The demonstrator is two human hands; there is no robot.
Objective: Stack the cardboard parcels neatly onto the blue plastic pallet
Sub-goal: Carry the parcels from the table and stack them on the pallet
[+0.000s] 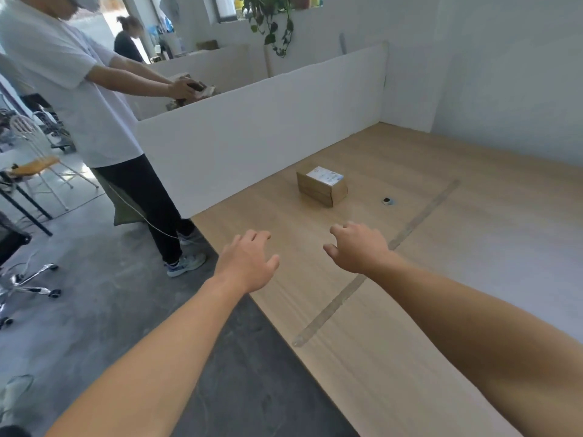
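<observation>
Both hands hang empty above the table's near edge: the left hand point(247, 261) has its fingers loosely spread, and the right hand point(356, 247) has them loosely curled, touching nothing. At about twelve o'clock from them, well apart, one parcel point(321, 186) sits flat on the table point(473, 263), a white label on its top. It has not been gripped, so the step in hand looks like a reach toward it. The pallet is nowhere in view, so I cannot tell how many parcels are already stacked or how neat the stack is. At least this one is left to carry over and place. At three o'clock from the parcel is a small dark ring point(389, 201); I cannot tell whether it is a hole in the top or a loose object. A grey strip point(419, 216) runs across the wood from seven o'clock to one o'clock, passing under the right wrist. A white divider point(252, 137) stands at ten o'clock from the parcel, along the table's far side. At nine o'clock another person point(79, 89) stands reaching over it, holding something brown and blurred that I cannot name. The label's print is too small to read, the parcel's far faces are hidden, and the right fingertips are tucked out of sight.
</observation>
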